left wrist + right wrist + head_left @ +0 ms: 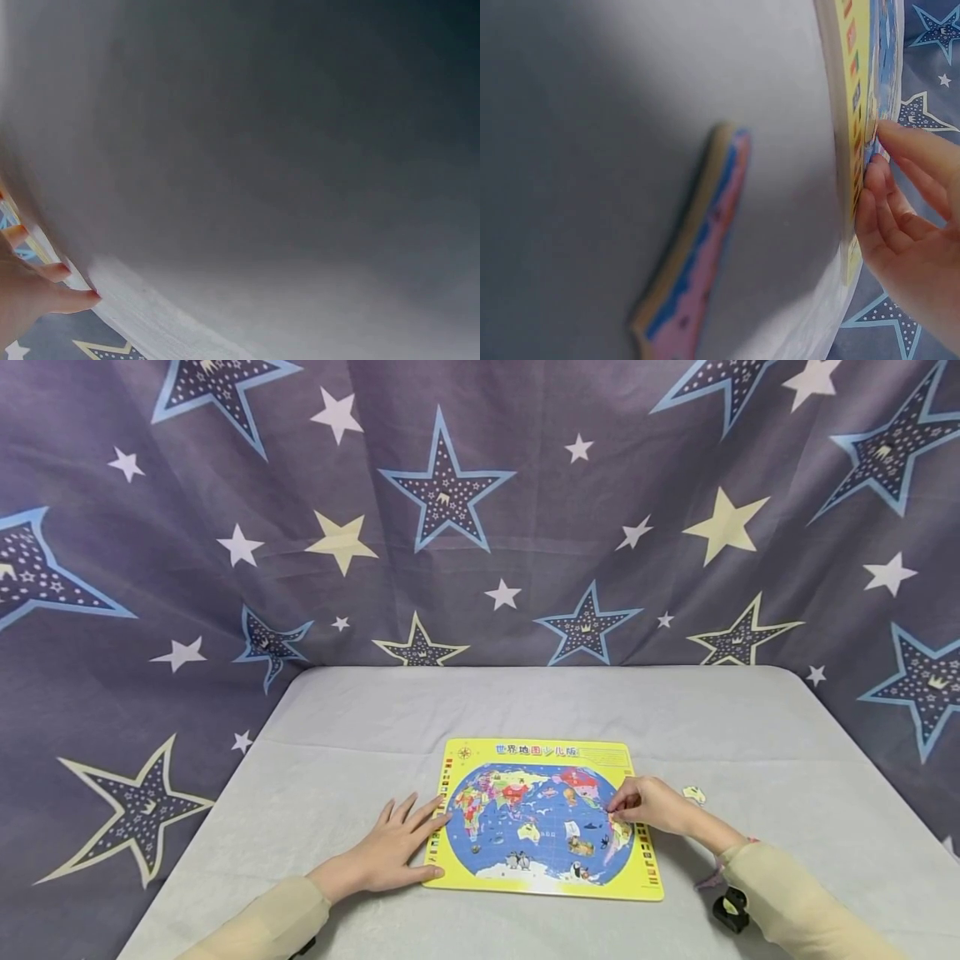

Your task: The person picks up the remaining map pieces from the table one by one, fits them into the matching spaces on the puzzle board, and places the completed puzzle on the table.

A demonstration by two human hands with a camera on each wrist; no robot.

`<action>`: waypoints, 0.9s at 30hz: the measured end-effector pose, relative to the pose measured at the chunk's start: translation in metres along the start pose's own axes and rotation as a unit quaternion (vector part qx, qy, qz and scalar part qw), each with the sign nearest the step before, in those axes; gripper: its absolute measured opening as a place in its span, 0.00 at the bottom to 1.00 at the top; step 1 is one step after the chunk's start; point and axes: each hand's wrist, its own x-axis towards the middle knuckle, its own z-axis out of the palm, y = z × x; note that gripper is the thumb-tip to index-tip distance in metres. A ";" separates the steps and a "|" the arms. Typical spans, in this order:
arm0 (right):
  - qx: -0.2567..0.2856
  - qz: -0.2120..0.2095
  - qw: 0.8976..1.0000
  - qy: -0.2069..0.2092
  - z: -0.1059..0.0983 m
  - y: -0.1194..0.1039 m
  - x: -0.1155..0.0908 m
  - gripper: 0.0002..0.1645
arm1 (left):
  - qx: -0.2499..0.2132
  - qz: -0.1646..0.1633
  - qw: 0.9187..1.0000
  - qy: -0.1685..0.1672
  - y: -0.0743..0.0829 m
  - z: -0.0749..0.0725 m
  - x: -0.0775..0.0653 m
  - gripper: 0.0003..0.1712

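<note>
A yellow-bordered world map puzzle board (pixel 547 893) lies flat on the grey cloth, its blue ocean filled with coloured continents and animal pictures. Spread fingers of my left hand (pixel 390 852) rest on the board's left edge, the thumb at its lower left corner. At the map's right side, my right hand (pixel 656 806) pinches a puzzle piece (pixel 621 833) with thumb and index finger, close on the board. The fingertips cover part of this piece. In the right wrist view, the other fingers of the right hand (pixel 915 210) curl by the board's side.
A small white and green loose piece (pixel 693 794) lies right of the board. A pink and blue wooden piece (pixel 697 255) lies on the cloth near the right wrist, partly hidden in the head view. A black wrist device (pixel 731 910) sits by the right sleeve. A star-patterned curtain (pixel 480 577) hangs behind.
</note>
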 end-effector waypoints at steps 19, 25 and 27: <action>-0.002 0.016 1.000 0.016 -0.004 0.003 -0.002 0.07 | -0.006 -0.004 1.000 -0.010 0.000 -0.002 -0.001 0.44; -0.006 0.014 0.999 0.032 -0.012 0.004 -0.006 0.08 | -0.005 -0.004 1.000 -0.009 0.000 -0.002 -0.001 0.44; -0.017 0.013 0.999 0.041 -0.015 0.006 -0.009 0.07 | -0.005 -0.004 1.000 -0.009 0.000 -0.002 -0.001 0.44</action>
